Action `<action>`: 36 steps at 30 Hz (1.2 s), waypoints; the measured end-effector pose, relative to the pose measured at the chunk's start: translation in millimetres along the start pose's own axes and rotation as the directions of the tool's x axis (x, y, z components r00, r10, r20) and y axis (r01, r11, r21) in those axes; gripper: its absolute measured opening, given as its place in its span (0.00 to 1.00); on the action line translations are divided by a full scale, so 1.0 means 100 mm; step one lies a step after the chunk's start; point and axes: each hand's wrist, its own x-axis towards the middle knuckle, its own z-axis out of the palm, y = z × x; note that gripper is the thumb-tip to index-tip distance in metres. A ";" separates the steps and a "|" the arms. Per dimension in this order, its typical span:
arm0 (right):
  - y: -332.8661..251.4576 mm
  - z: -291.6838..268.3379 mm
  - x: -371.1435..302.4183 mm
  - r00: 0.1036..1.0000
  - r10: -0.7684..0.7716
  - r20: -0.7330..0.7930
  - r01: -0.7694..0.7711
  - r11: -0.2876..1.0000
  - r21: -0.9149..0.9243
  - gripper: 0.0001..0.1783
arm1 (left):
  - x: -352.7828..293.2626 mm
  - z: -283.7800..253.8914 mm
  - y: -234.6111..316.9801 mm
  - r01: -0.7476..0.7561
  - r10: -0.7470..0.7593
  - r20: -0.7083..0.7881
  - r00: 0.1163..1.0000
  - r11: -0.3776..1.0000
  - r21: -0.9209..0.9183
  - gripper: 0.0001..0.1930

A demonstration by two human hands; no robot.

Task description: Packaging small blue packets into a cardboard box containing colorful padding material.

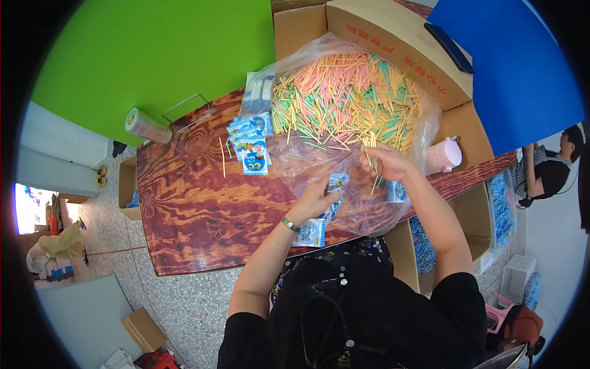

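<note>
My left hand [313, 200] is closed on a small blue-and-white packet [337, 179] near the table's front edge. Just to its right, my right hand [391, 163] pinches a small bunch of thin yellowish sticks [370, 142], some of them pointing down below the fingers. Beyond both hands, a large heap of pink, yellow and green sticks [344, 92] lies on clear plastic sheeting [295, 163]. One more packet [310, 234] rests below my left wrist, and another packet [396, 191] lies under my right forearm. Several overlapping packets [253, 157] sit left of the heap.
An opened cardboard box [393, 46] surrounds the heap's far side, with a dark flat device [448, 48] on its edge. A pink lidded cup [444, 155] stands at the right. Stacked cups [147, 126] and a wire stand [187, 114] are far left. Another person [550, 166] is at right.
</note>
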 end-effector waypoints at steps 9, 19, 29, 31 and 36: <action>0.07 0.50 0.02 0.965 -0.241 -0.102 0.258 0.943 0.212 0.13 | -0.11 0.06 0.34 0.072 -0.072 0.028 0.997 0.715 -0.696 0.18; 0.21 0.68 0.17 0.897 -0.433 -0.086 0.391 0.870 -0.300 0.14 | -0.07 0.13 0.41 -0.051 0.017 -0.048 0.999 0.406 -0.912 0.18; 0.00 0.11 0.65 0.882 -0.471 0.019 -0.004 -0.048 -0.999 0.18 | -0.16 0.06 0.14 -0.006 0.000 -0.109 0.994 0.998 -0.059 0.15; 0.05 0.24 0.75 0.885 -0.463 0.043 -0.021 -0.132 -0.991 0.18 | -0.19 0.08 0.08 0.018 -0.025 -0.111 0.994 0.998 -0.057 0.16; 0.03 0.37 0.86 0.939 -0.328 -0.100 -0.193 -0.266 -0.945 0.12 | -0.18 0.04 0.10 0.007 0.008 -0.084 0.996 0.984 0.180 0.16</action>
